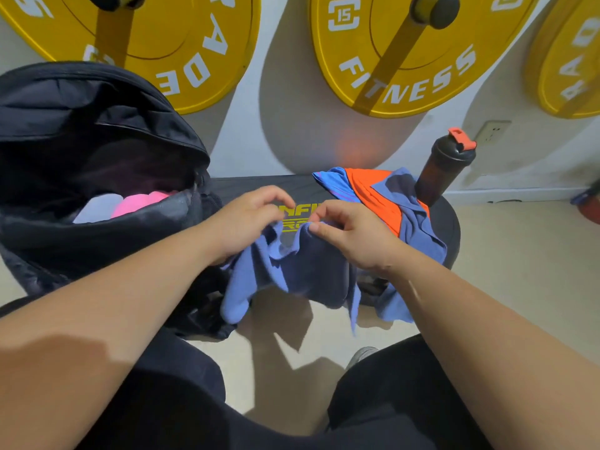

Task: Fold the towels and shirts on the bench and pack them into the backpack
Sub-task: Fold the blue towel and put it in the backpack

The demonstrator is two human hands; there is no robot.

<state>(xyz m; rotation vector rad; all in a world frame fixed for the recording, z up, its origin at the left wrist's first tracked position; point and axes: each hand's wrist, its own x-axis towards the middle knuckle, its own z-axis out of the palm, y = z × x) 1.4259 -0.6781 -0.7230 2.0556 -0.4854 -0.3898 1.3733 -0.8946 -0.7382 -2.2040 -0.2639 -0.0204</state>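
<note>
A blue towel [311, 267] hangs over the near edge of the black bench [246, 186]. My left hand [250, 219] pinches its top edge on the left, and my right hand [350, 232] pinches the same edge on the right, the two hands close together. An orange and blue shirt [373, 193] lies crumpled on the bench behind my right hand. The black backpack [97, 151] stands open on the left end of the bench. Inside it I see a pink roll [139, 203] and a pale lilac roll [97, 209].
A dark shaker bottle [444, 167] with an orange flip cap stands at the right end of the bench. Yellow weight plates [402, 53] hang on the wall behind. My knees in black trousers are at the bottom, over beige floor [519, 271].
</note>
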